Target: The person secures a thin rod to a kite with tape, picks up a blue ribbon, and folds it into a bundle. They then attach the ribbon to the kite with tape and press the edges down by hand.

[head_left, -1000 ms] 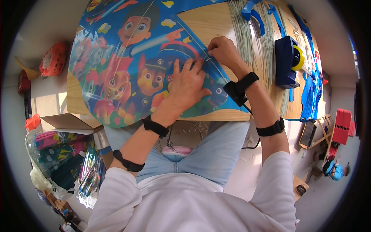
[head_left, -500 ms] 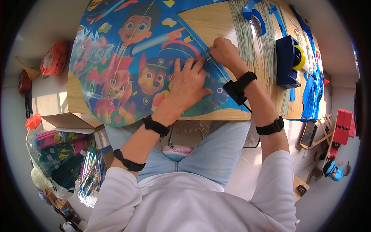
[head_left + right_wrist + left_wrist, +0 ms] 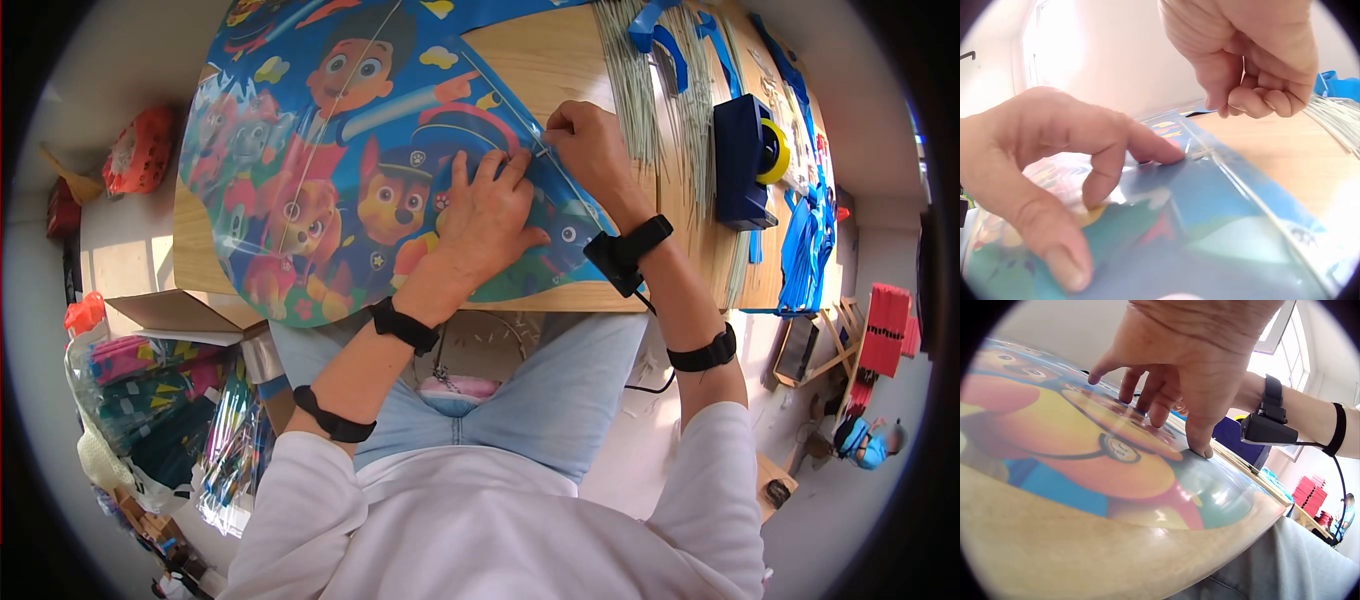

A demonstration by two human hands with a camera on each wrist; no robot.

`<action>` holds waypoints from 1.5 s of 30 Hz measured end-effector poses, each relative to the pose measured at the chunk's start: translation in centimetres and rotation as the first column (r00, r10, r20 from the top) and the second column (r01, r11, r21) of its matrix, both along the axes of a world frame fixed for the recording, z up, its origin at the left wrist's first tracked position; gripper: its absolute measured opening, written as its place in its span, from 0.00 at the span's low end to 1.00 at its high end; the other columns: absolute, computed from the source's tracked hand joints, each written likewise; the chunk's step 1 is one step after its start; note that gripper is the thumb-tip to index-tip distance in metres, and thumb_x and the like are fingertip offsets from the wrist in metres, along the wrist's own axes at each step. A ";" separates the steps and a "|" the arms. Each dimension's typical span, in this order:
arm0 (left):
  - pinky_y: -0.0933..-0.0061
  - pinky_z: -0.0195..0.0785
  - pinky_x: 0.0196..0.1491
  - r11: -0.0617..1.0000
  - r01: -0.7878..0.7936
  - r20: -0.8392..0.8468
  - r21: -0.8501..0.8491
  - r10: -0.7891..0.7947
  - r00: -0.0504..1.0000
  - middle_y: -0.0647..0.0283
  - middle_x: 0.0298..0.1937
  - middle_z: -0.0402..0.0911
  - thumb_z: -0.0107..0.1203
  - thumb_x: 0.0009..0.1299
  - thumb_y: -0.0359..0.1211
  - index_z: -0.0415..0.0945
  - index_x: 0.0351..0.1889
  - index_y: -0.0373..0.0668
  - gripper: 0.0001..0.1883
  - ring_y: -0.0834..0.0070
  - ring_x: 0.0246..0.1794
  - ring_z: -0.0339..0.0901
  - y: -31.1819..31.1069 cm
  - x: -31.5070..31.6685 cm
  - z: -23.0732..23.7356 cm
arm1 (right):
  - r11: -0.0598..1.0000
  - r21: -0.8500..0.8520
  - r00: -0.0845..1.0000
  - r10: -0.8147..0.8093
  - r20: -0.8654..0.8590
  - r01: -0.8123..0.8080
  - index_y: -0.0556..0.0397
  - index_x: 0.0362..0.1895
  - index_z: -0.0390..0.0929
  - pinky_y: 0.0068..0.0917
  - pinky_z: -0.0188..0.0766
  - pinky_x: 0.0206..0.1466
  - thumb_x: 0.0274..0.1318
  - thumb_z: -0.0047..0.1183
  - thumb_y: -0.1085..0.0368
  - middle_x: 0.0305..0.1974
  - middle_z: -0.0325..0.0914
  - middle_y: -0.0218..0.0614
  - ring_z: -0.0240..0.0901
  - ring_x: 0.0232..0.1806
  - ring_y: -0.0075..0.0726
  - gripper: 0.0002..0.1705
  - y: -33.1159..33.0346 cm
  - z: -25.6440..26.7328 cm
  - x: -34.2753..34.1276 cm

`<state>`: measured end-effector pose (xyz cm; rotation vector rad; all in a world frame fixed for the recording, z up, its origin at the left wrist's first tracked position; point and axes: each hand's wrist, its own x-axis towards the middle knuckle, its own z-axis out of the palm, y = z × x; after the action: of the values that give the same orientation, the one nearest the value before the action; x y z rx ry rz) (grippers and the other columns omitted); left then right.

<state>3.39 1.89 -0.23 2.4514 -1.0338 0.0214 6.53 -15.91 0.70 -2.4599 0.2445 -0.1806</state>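
A shiny plastic kite sail (image 3: 380, 215) printed with cartoon pups lies over the table's left part. My left hand (image 3: 485, 220) is spread flat-palmed over it, with several fingertips resting on the print. In the right wrist view, its index fingertip touches beside a small whitish strip (image 3: 1200, 153) lying across a thin rod (image 3: 1266, 215) along the sail's slanted edge. My right hand (image 3: 590, 150) hovers just past that edge, close above the strip. Its fingers are curled in and thumb and index tips meet; no object shows between them.
Bundles of thin pale rods (image 3: 627, 90) lie to the right of my right hand. Beyond them stand a dark blue tape dispenser (image 3: 735, 165) with yellow tape and blue strips (image 3: 800, 255). Packed bags (image 3: 150, 400) are at lower left; a person (image 3: 868, 443) is far right.
My right hand has turned slightly and its wrist has shifted a little toward me. The left hand and the kite sail have stayed in place.
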 end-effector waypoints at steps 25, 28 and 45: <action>0.36 0.50 0.68 1.000 -0.006 0.050 0.015 0.005 0.999 0.51 0.64 0.72 0.69 0.55 0.37 0.79 0.43 0.36 0.21 0.57 0.68 0.65 2.7 -1.6 0.2 | 0.997 -0.046 0.988 -0.061 -0.139 0.055 0.55 0.25 0.83 0.46 0.76 0.43 0.36 0.66 0.63 0.32 0.83 0.51 0.80 0.40 0.59 0.11 0.5 -1.0 0.9; 0.38 0.50 0.69 1.000 -0.004 0.043 0.004 0.004 0.999 0.51 0.65 0.71 0.67 0.57 0.35 0.78 0.45 0.36 0.20 0.55 0.68 0.64 5.5 -3.1 0.5 | 0.996 -0.054 0.983 -0.078 -0.167 0.070 0.55 0.25 0.82 0.46 0.76 0.43 0.35 0.68 0.61 0.32 0.83 0.50 0.80 0.40 0.58 0.13 0.8 -1.4 1.0; 0.37 0.40 0.73 0.793 -0.594 0.103 0.135 0.585 0.804 0.50 0.73 0.63 0.66 0.60 0.52 0.67 0.65 0.37 0.40 0.52 0.77 0.52 25.5 -4.0 0.4 | 0.900 -0.408 0.981 -0.187 -0.053 0.150 0.53 0.35 0.78 0.44 0.72 0.44 0.39 0.72 0.59 0.38 0.80 0.42 0.77 0.43 0.52 0.20 2.2 0.1 -5.3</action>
<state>-0.66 27.40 0.15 2.8405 -0.2478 0.2209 1.27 -13.72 0.82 -2.8616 0.5063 -0.2106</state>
